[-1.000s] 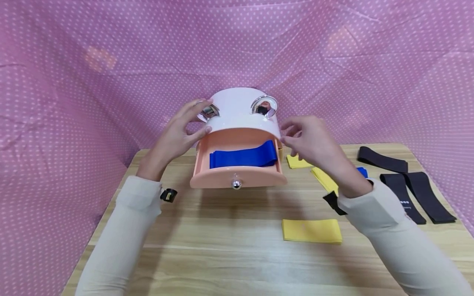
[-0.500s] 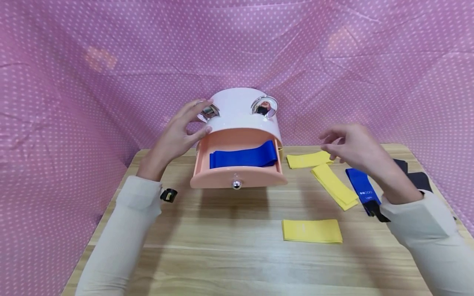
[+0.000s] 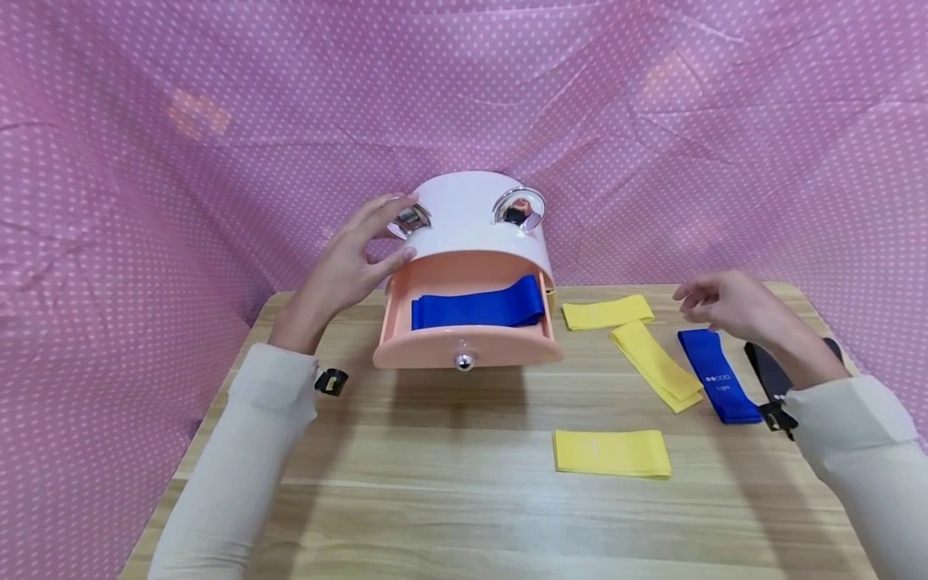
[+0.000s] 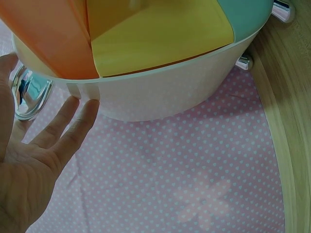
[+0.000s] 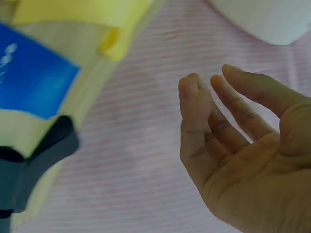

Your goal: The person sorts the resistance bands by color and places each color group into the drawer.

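Note:
My left hand (image 3: 344, 266) rests on the left side of a white rounded drawer box (image 3: 464, 205). Its straight fingers touch the wall beside a shiny silver ear-shaped ring in the left wrist view. The box's peach drawer (image 3: 416, 350) is pulled out, with a folded blue resistance band (image 3: 474, 310) inside. Holding nothing, my right hand (image 3: 739, 306) hovers at the far right, its fingers loosely bent. Near it on the table lies another blue resistance band (image 3: 714, 370), marked "Light". Black resistance bands (image 5: 53, 145) are partly hidden by the right forearm in the head view.
Three yellow resistance bands lie on the wooden table (image 3: 435, 499): one at the back (image 3: 607, 312), one slanting (image 3: 652, 362), one nearer the front (image 3: 612, 453). A pink dotted cloth (image 3: 290, 105) hangs behind and along both sides. The drawer has a silver knob (image 3: 465, 362).
My right hand has moved away from the box's right side, across to the right, uncovering yellow bands and the blue band and covering black ones. The left hand and drawer stay put.

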A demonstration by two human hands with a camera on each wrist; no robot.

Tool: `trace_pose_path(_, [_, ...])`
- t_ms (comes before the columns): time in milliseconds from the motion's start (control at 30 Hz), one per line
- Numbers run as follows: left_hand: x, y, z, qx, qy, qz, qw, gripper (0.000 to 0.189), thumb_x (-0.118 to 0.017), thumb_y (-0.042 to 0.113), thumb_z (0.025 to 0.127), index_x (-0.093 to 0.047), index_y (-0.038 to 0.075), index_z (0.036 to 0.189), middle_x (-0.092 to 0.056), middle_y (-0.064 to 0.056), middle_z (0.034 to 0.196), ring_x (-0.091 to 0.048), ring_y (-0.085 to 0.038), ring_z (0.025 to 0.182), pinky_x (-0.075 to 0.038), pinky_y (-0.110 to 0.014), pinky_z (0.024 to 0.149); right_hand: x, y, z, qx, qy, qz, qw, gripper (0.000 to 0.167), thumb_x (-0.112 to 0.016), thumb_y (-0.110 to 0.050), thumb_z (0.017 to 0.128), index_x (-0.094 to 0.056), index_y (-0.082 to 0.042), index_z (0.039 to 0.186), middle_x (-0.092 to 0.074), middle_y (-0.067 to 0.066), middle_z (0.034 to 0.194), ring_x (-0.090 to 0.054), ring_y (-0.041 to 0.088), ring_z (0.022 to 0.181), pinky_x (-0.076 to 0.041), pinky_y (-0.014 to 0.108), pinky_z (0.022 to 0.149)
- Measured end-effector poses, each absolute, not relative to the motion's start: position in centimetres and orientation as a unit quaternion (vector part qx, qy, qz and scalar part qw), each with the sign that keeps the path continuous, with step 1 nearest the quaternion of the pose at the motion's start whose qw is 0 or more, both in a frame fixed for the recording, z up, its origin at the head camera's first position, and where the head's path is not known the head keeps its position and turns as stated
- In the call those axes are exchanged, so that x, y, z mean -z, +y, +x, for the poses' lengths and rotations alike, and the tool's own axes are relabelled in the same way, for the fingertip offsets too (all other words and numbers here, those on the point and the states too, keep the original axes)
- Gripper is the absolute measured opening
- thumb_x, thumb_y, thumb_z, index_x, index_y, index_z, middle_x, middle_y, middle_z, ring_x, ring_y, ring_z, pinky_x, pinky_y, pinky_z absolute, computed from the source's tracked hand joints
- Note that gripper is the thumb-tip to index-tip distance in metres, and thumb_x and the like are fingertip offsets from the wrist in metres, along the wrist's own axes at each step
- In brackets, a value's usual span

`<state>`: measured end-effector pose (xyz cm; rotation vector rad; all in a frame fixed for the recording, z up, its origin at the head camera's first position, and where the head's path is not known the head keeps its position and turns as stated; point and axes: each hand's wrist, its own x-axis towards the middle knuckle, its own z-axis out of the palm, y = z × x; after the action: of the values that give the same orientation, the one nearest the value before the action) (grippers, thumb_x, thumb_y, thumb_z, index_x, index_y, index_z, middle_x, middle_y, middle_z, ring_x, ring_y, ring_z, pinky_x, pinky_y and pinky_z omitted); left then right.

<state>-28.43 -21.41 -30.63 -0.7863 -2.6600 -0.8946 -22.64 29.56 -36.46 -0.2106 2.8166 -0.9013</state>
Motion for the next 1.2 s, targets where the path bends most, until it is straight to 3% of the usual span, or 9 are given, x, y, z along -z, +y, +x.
trace_pose_path(200, [30.6,-21.3,-28.4,0.303,-0.908,-0.267,0.114,0.069,-0.074,0.030,0.100,-0.042,0.042,0.160,-0.037,0.000,0.167,-0.050,-0.032,0.143,-0.057,-0.057,0.103,39.2,31.7,-23.3,0.283,0.952,-0.068,0.098,0.034,-0.061,0.002,0.099,-0.061,0.015,0.131,-0.067,0.036,0.120,-0.068,0.046,0.105,-0.061,0.054,0.086])
trace_pose_path(333, [30.6,-21.4,-28.4,0.305,-0.907,-0.268,0.114,0.069,-0.074,0.029,0.100,-0.042,0.041,0.159,-0.038,-0.001,0.167,-0.051,-0.033,0.142,-0.059,-0.056,0.100,40.7,32.9,-23.7,0.280,0.951,-0.059,0.120,0.037,-0.059,0.000,0.101,-0.058,0.014,0.135,-0.062,0.039,0.130,-0.062,0.054,0.116,-0.056,0.064,0.095])
trace_pose_path(400, [30.6,-21.4,-28.4,0.303,-0.908,-0.267,0.116,0.069,-0.074,0.029,0.099,-0.042,0.041,0.159,-0.038,-0.001,0.167,-0.050,-0.032,0.143,-0.057,-0.057,0.104,41.4,33.4,-24.0,0.278,0.951,-0.052,0.126,0.038,-0.059,-0.002,0.101,-0.057,0.014,0.136,-0.060,0.040,0.133,-0.059,0.056,0.120,-0.053,0.067,0.097])
trace_pose_path(700, [30.7,-21.4,-28.6,0.299,-0.908,-0.267,0.120,0.069,-0.075,0.030,0.099,-0.043,0.041,0.159,-0.039,-0.001,0.166,-0.043,-0.032,0.150,-0.034,-0.065,0.124,44.0,34.7,-24.7,0.261,0.957,-0.028,0.128,0.039,-0.059,0.002,0.100,-0.057,0.013,0.137,-0.060,0.039,0.134,-0.052,0.058,0.126,-0.046,0.072,0.104])
trace_pose_path(1200, [30.6,-21.3,-28.4,0.301,-0.909,-0.265,0.118,0.069,-0.075,0.029,0.099,-0.043,0.041,0.159,-0.038,-0.001,0.167,-0.048,-0.033,0.145,-0.040,-0.064,0.121,45.8,35.9,-25.3,0.271,0.954,-0.043,0.122,0.034,-0.063,0.004,0.096,-0.063,0.014,0.129,-0.063,0.038,0.127,-0.055,0.056,0.121,-0.047,0.070,0.101])
